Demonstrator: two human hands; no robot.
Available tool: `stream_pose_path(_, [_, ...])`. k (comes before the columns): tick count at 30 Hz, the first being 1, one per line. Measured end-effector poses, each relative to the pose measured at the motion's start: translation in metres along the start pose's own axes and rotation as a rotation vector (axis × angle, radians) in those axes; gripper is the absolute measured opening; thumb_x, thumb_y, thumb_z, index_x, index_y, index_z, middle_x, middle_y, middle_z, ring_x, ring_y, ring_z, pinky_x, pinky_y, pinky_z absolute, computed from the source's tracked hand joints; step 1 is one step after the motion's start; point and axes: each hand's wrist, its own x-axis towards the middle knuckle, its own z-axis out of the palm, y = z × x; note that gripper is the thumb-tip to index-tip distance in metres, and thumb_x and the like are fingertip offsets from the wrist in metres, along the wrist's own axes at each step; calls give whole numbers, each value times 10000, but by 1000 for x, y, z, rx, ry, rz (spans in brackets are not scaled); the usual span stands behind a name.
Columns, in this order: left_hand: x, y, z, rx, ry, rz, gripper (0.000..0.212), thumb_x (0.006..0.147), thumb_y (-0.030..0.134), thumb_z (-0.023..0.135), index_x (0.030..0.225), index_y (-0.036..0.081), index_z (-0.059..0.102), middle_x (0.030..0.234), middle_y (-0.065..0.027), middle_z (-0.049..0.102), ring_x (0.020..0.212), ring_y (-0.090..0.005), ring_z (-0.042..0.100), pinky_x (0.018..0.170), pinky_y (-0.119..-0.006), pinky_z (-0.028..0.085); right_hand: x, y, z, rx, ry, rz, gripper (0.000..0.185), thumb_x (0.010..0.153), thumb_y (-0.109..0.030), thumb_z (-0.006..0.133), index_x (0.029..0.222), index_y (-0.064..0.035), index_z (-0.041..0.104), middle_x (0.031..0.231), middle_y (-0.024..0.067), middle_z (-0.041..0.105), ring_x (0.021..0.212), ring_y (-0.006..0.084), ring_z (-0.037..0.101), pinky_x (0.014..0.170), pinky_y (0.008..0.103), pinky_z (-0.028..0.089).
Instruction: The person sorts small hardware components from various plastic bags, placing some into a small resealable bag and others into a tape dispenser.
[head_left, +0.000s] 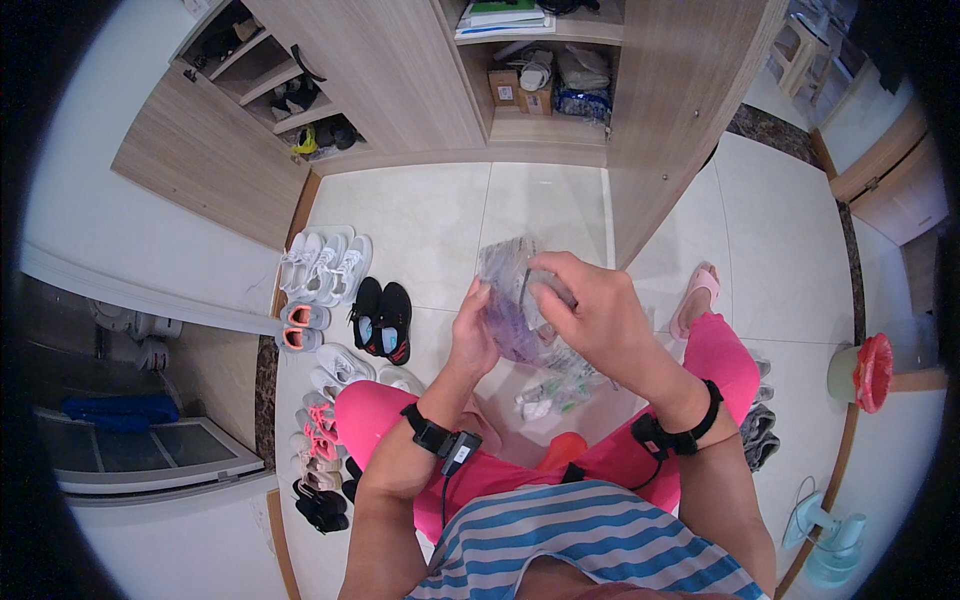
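Note:
My left hand grips the left side of a clear plastic bag, with its thumb pressed on the front. Something purple shows through the lower part of the bag. Over the bag's right side, my right hand is curled, thumb and index finger pinching a greyish piece that I cannot make out. Its other fingers are hidden. Between my legs, below the hands, lies a heap of clear plastic packaging with white and green bits. An orange-red object shows close to my lap.
A wooden cabinet stands ahead, its door swung out on the right. Black shoes and white sneakers line the floor at left, with several more pairs nearer. A bin with a red liner stands at right, near a light-blue plastic device.

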Motion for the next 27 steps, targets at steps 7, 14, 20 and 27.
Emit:
stream_pose_path(7, [1, -5, -9, -23, 40, -3, 433, 898, 313, 413, 1223, 30, 448, 1191, -123, 536, 1108, -259, 509, 979, -402, 374, 0, -2, 4, -9, -128, -6, 287, 781, -103, 593, 1040, 8, 541, 793, 233, 597, 697, 381, 598, 602, 410, 477])
stream_pose_path(14, [1, -1, -7, -190, -5, -67, 437, 883, 244, 441, 1264, 34, 400, 1245, -97, 488, 1161, -235, 455, 1014, -381, 326, -4, 8, 3, -127, -91, -151, 322, 773, -61, 583, 1075, 25, 514, 891, 226, 602, 805, 383, 586, 658, 420, 480])
stream_pose_path(20, [-2, 1, -1, -167, -111, -45, 482, 842, 162, 497, 1282, 20, 362, 1249, -117, 475, 1161, -245, 462, 1013, -400, 343, -4, 8, 4, -88, -148, -12, 331, 773, -65, 597, 1083, -8, 495, 864, 194, 588, 775, 384, 580, 641, 424, 475])
stream_pose_path(27, [-6, 1, 3, -144, -89, -46, 520, 828, 96, 554, 1294, 20, 336, 1236, -131, 479, 1149, -241, 479, 999, -397, 378, -3, 21, 0, -214, -199, -169, 244, 758, -79, 650, 983, -6, 588, 871, 152, 597, 740, 314, 600, 631, 354, 480])
